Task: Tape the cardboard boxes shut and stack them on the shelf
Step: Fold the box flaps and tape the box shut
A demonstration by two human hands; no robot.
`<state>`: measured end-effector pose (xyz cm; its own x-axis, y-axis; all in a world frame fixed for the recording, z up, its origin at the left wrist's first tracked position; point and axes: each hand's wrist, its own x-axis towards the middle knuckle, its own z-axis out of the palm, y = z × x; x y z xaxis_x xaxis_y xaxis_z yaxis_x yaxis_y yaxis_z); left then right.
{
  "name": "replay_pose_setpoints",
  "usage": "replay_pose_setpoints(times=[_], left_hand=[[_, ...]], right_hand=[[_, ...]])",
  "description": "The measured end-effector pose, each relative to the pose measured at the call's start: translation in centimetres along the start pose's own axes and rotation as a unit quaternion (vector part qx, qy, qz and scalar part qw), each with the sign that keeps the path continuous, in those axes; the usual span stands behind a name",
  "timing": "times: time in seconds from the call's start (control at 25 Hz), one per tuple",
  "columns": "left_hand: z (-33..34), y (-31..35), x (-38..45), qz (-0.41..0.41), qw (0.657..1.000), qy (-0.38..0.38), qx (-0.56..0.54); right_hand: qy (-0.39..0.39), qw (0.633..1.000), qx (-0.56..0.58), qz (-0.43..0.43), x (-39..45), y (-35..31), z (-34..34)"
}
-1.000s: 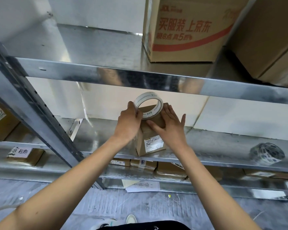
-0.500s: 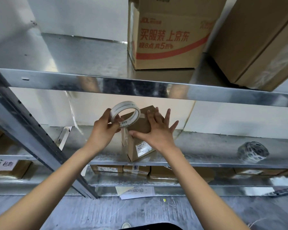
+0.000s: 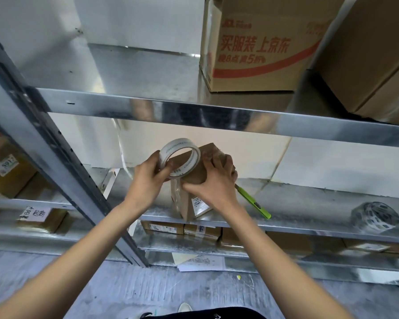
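Center frame: small cardboard box (image 3: 195, 180) stands on the middle metal shelf (image 3: 309, 199), tilted. Left hand (image 3: 145, 180) grips a white tape roll (image 3: 180, 157) against the box's upper left corner, a finger through the core. Right hand (image 3: 213, 180) lies over the box top, thumb on its front face. Green utility knife (image 3: 253, 202) lies on the shelf just right of the box. Wrapped roll (image 3: 376, 217) at right edge. Printed carton (image 3: 260, 42) on upper shelf, top center-right. Labelled boxes (image 3: 182, 229) on the lower shelf.
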<state>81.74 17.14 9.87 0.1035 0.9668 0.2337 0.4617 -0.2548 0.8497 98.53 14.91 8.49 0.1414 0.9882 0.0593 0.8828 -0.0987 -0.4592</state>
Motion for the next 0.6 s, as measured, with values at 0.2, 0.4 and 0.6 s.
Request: replay_pose_setpoints(times=[0.2, 0.4, 0.6], left_hand=[[-1.4, -1.4, -0.4, 0.021, 0.999, -0.031, 0.017], [-3.9, -4.1, -2.3, 0.031, 0.990, -0.071, 0.116], [-3.6, -7.1, -4.9, -0.037, 0.984, -0.135, 0.110]], right_hand=[[-0.018, 1.000, -0.016, -0.010, -0.3, 0.3, -0.3], [-0.038, 0.999, -0.033, -0.003, 0.0, 0.7, -0.3], [-0.056, 0.998, -0.032, -0.011, 0.0, 0.9, -0.3]])
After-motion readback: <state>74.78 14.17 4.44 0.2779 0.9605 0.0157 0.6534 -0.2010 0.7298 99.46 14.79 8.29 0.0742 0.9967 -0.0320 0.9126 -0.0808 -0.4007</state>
